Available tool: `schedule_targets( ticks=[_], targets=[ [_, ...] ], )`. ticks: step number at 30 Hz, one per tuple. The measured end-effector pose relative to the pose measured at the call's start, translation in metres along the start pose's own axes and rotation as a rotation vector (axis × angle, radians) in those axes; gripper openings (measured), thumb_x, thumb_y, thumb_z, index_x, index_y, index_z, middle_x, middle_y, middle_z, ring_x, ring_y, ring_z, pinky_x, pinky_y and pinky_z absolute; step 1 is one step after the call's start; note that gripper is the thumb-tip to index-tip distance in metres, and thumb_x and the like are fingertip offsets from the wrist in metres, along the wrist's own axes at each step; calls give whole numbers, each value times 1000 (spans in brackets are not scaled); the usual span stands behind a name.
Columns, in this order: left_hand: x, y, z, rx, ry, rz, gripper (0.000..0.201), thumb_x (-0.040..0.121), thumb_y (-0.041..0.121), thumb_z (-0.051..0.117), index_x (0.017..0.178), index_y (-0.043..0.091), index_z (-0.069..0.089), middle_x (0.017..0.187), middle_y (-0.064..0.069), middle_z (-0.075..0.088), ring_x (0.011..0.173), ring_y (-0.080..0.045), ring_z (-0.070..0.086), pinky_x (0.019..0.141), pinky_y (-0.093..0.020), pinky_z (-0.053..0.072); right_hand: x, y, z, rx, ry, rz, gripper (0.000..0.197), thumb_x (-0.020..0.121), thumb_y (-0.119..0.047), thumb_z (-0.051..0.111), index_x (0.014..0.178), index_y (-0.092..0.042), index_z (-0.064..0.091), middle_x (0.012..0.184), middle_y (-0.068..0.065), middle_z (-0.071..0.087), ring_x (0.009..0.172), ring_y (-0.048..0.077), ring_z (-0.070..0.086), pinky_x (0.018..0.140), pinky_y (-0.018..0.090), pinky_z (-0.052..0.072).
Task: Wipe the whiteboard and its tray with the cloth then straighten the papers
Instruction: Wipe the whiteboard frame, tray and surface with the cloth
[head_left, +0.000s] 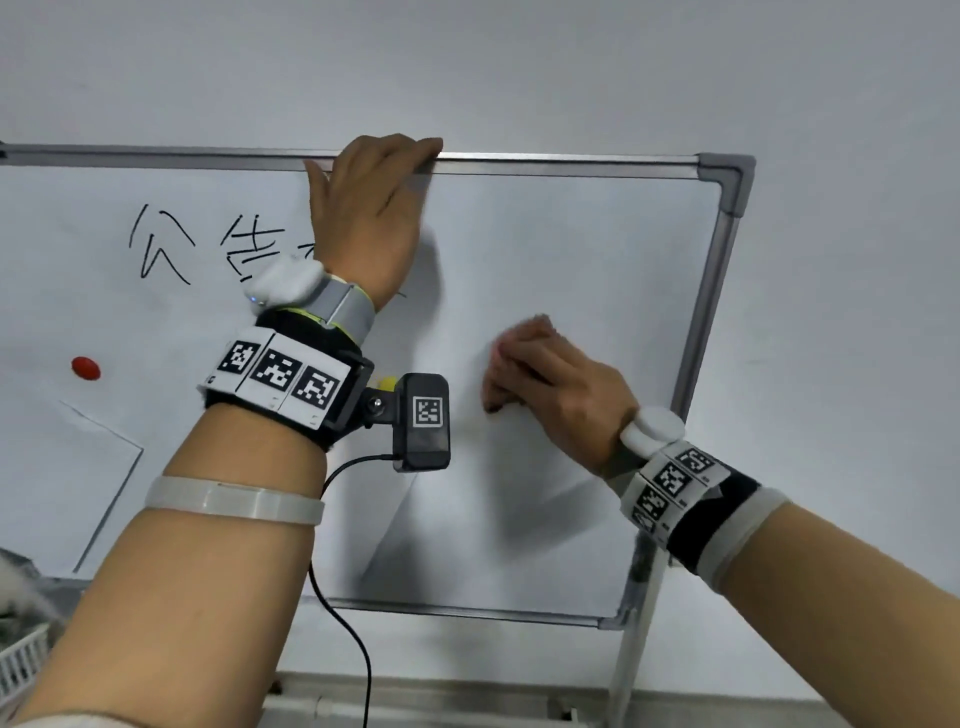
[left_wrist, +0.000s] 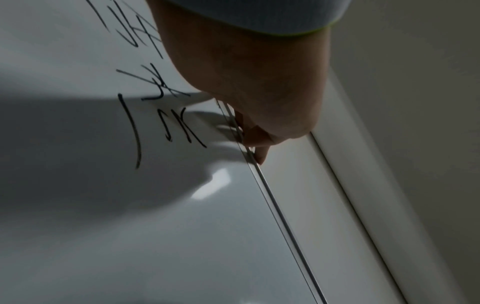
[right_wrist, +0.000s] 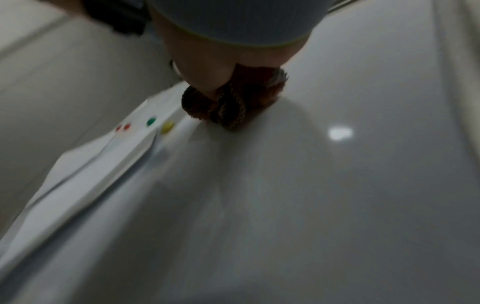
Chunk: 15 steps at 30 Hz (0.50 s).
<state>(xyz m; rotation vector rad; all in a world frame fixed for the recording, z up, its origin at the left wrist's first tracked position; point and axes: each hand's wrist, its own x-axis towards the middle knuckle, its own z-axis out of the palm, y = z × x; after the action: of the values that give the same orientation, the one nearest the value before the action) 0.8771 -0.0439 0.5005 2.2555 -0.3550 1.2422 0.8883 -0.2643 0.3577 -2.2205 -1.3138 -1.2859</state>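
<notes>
Right grip (head_left: 540, 374) hides cloth (right_wrist: 228, 107) | left grip (head_left: 371, 192) covers writing (head_left: 208, 244)

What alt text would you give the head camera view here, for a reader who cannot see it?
A person's right hand presses a bunched cloth against the whiteboard, while the left hand grips its top frame. Black handwriting, a red magnet and a paper remain on the board's left part.

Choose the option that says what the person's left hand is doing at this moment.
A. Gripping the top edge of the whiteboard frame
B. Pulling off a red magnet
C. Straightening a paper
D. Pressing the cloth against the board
A: the left hand curls over the whiteboard's top frame, while the right hand presses the cloth.
</notes>
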Motion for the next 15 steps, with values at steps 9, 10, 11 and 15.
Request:
schedule_targets(
  ticks=[9, 10, 11, 15],
  targets=[
    [-2, -1, -5, -88, -34, 6, 66, 75, 29, 25, 132, 30, 58, 132, 6, 57, 132, -16, 43, 116, -59, 18, -49, -39, 76, 127, -228, -181, 28, 105, -15, 42, 94, -15, 68, 112, 0, 70, 114, 19, 64, 83, 38, 54],
    [-1, 3, -4, -104, -32, 3, 66, 75, 29, 25, 132, 29, 59, 132, 6, 57, 132, -15, 42, 116, -59, 17, -69, -40, 80, 112, -297, -191, 31, 105, -16, 39, 95, -15, 68, 110, 0, 71, 109, 19, 66, 80, 36, 55],
    [-3, 7, -3, -103, -35, -8, 65, 76, 26, 26, 131, 29, 59, 132, 6, 56, 133, -14, 41, 117, -59, 16, -80, -42, 80, 88, -365, -181, 32, 103, -18, 38, 96, -17, 69, 109, -1, 71, 105, 19, 67, 80, 33, 56],
    [-8, 13, -1, -82, -7, -43, 64, 74, 14, 31, 131, 28, 59, 132, 5, 56, 134, -15, 40, 117, -58, 15, -29, -18, 47, 97, -298, -197, 25, 103, -17, 49, 92, -21, 70, 114, -4, 64, 112, 13, 59, 103, 32, 46]
  ],
)
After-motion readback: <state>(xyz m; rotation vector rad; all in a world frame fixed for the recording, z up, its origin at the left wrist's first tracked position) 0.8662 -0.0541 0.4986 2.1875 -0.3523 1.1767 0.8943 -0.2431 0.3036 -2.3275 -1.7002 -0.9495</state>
